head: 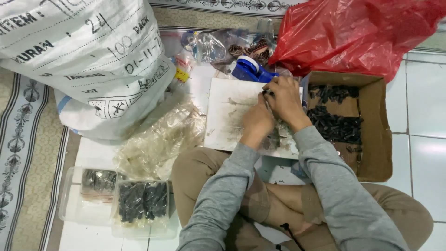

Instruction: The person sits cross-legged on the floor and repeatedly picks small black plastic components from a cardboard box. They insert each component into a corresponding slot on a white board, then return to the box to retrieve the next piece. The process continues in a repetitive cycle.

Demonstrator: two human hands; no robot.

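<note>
At the far left a patterned beige floor mat runs along the edge of the scene. On it leans a big white woven plastic sack with dark printing, filling the far left corner. Near the left, two clear plastic tubs sit side by side on the white tiled floor; the right one holds packets of small black parts. Just beyond them lies a heap of empty clear plastic sleeves, touching the sack's lower edge.

In the middle a white, scuffed flat board lies on the floor in front of the person's folded legs. Both hands work close together over its right part. The left hand is curled, fingers closed on something small and dark that I cannot make out. The right hand is bent over just beyond it, fingertips pinched on a small black piece at the board's far edge. Grey sleeves cover both arms.

Beyond the board lie crumpled clear bags and a blue tape dispenser. To the right stands an open brown cardboard box, with many small black pieces inside. A red plastic bag rests at its far side.
</note>
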